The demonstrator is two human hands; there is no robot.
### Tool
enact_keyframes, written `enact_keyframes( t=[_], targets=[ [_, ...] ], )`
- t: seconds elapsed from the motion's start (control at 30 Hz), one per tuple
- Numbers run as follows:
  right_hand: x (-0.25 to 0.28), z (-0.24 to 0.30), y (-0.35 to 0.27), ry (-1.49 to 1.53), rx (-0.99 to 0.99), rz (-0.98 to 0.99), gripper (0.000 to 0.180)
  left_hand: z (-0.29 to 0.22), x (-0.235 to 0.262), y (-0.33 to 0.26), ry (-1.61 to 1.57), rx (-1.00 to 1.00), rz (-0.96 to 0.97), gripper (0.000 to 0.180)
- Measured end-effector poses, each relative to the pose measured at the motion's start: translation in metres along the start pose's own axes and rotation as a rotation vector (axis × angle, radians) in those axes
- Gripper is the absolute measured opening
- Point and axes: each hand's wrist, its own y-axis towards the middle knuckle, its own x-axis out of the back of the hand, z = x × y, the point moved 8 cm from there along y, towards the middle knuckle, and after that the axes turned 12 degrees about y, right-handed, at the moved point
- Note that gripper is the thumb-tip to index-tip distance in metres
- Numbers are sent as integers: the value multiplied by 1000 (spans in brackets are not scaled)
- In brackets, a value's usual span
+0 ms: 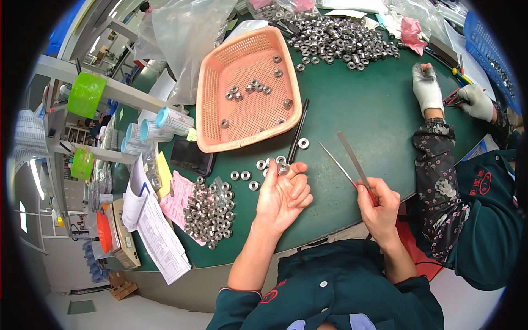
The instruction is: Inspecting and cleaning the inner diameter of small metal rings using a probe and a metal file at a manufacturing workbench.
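My left hand (283,201) pinches a small metal ring (283,169) between thumb and forefinger, palm turned up. My right hand (380,206) grips a thin pointed tool (340,166) with a red handle and a flat grey file-like strip (355,157). Both point away from me, their tips apart and clear of the ring. Whether they join inside my fingers is hidden. Several loose metal rings (245,175) lie just beyond and left of my left hand. One more ring (303,143) sits near a black pen-like stick (298,132).
A pink basket (203,104) holds scattered rings. Ring piles lie at the back (346,41) and left (212,212). A dark phone-like slab (192,157) and papers (159,236) lie left. At right, a co-worker's gloved hands (428,91) are busy, one with red-handled pliers (452,99).
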Motion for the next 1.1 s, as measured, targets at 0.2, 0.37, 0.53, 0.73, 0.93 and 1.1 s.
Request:
enact_keyframes(
  t=[0.2,0.37,0.53,0.73,0.93,1.1],
  targets=[
    [1,-1,-1,6,7,12,6,-5,-13,-2,101,24,49,52],
    [2,2,-1,29,14,21,6,-3,-18,-4,101,25,153,51],
    [3,1,-2,46,21,23,6,0,-14,-2,198,17,144,44],
    [2,14,-4,75,8,144,9,-4,-15,-2,264,-57,160,38],
    [-15,44,-11,27,176,308,33,-9,-11,-1,382,-149,76,32],
    [-23,45,-13,28,211,332,35,-15,-9,-3,466,-238,4,28]
  ],
)
